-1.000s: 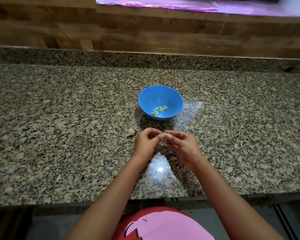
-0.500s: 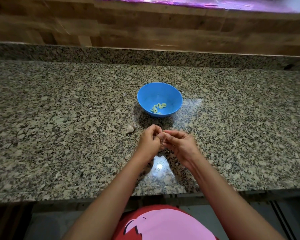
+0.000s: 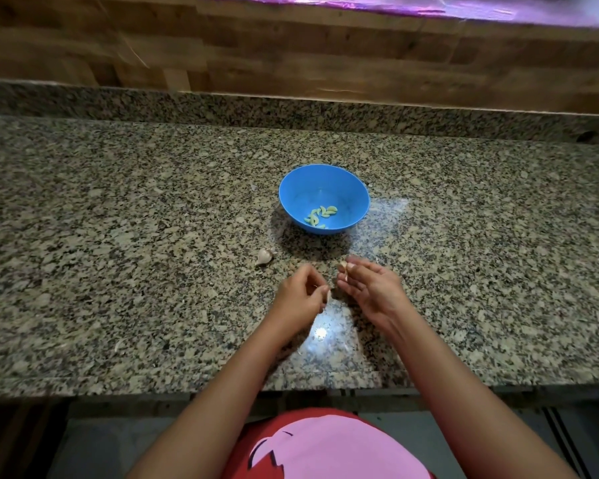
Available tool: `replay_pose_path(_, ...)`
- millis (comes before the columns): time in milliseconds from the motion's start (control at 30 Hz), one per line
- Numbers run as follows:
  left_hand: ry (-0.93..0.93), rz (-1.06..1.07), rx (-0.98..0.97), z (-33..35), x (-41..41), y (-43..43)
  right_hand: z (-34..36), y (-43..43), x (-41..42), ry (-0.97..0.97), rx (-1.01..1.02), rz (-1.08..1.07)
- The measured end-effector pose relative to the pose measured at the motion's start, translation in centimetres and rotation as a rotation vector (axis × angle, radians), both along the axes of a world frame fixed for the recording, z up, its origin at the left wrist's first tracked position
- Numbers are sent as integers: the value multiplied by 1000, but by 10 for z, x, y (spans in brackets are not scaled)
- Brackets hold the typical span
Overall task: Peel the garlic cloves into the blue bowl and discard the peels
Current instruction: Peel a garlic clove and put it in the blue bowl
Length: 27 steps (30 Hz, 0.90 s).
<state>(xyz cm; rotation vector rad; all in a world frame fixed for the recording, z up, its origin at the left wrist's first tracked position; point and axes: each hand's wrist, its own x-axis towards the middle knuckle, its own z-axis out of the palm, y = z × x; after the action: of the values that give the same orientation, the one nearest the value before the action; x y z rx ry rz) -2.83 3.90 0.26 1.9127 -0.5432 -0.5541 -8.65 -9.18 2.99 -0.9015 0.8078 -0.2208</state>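
Garlic clove mid-peel at centre frame: our right hand pinched it, left hand pinched loose peel; next, we reckoned, into the blue bowl

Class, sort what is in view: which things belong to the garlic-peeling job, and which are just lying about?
Job: bowl, peeled cloves, held clove in right hand, peel in left hand, loose clove.
Lying about: purple sheet, wooden wall.
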Motion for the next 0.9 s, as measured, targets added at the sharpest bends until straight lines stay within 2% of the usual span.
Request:
replay_pose_path(200,175,57,-159,7,10,-9,3,5,-4,-20,-177,157)
replay_pose_path(400,257,135,-237,10,9,-14,2,8,-6,-21,-429,199)
replay_pose_path(467,368,162,-295,13,8,-17,1,8,-5,-23,-500,195)
replay_pose_path(600,628,214,-389,20,8,-19,0,5,-6,46,-647,200)
replay_pose_path(733,693,266,-411,19,12,-16,-1,2,-8,203,-913,370)
replay_pose_path(800,688,258,-398,18,14,-16,-1,2,-10,185,-880,400)
replay_pose_path(900,685,201,-386,20,15,-19,1,2,-10,82,-685,319)
